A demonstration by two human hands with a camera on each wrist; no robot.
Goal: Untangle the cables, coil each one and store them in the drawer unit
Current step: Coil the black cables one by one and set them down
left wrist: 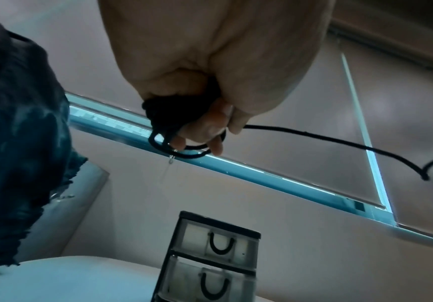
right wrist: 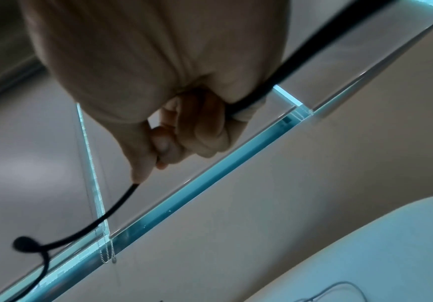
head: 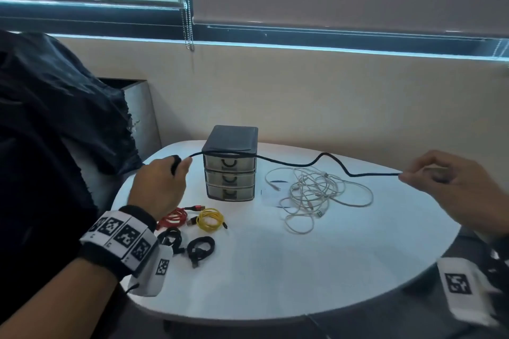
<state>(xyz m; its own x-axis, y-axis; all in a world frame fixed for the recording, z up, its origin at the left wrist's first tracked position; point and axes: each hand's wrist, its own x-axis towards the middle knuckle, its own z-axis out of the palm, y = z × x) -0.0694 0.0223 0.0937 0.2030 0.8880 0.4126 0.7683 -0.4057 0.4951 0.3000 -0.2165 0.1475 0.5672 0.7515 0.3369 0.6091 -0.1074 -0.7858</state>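
Observation:
A black cable [head: 303, 164] stretches in the air across the front of the three-drawer unit [head: 230, 164], whose drawers are shut. My left hand [head: 165, 181] grips a small coil of that cable [left wrist: 174, 130] at the left of the unit. My right hand [head: 429, 176] pinches the cable's other part [right wrist: 122, 200] between thumb and finger, right of the table's middle. A tangle of white cables [head: 316, 195] lies on the table under the stretched span. Coiled red [head: 173, 218], yellow [head: 210, 219] and two black cables [head: 200, 249] lie in front of the unit.
The round white table [head: 275, 270] stands against a beige wall under a window with blinds. A dark cloth-covered object [head: 55, 118] stands at the left, close to my left arm. A bead chain [head: 188, 22] hangs from the blind.

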